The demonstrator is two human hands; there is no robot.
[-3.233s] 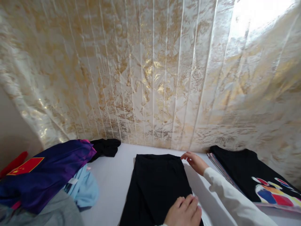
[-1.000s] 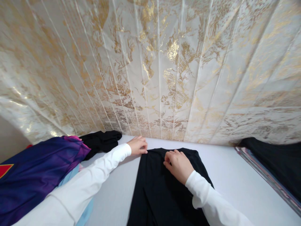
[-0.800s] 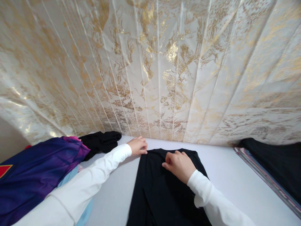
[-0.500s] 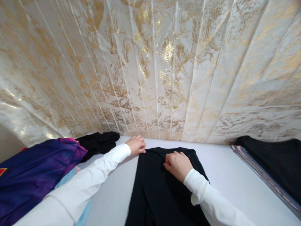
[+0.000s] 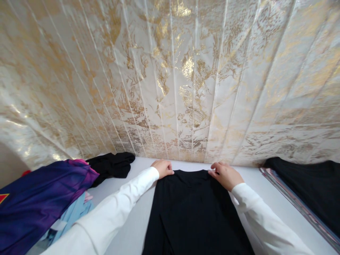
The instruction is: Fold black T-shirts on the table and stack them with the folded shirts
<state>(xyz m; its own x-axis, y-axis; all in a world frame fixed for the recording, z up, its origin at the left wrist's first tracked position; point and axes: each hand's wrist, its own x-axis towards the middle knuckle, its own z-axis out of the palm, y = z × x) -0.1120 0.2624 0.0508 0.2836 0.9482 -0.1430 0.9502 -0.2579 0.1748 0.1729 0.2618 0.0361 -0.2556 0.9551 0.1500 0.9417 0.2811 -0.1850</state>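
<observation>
A black garment (image 5: 195, 212), which looks like a shirt, lies spread on the white table (image 5: 126, 219) in front of me, its neckline at the far edge. My left hand (image 5: 163, 168) pinches its far left corner by the neckline. At the far right corner, my right hand (image 5: 225, 175) grips the fabric between thumb and fingers. Both hands are closed on the cloth. The garment's near end runs out of the bottom of the view.
A purple and navy garment (image 5: 50, 191) lies at the left over light blue clothes (image 5: 75, 209), beside a crumpled black cloth (image 5: 113, 164). A folded stack (image 5: 305, 191) with black on top sits at the right. A gold-patterned curtain (image 5: 170, 88) hangs behind the table.
My right hand has moved from the garment's middle out to its far right corner. My left hand has shifted slightly right along the top edge. The fabric lies wider and flatter.
</observation>
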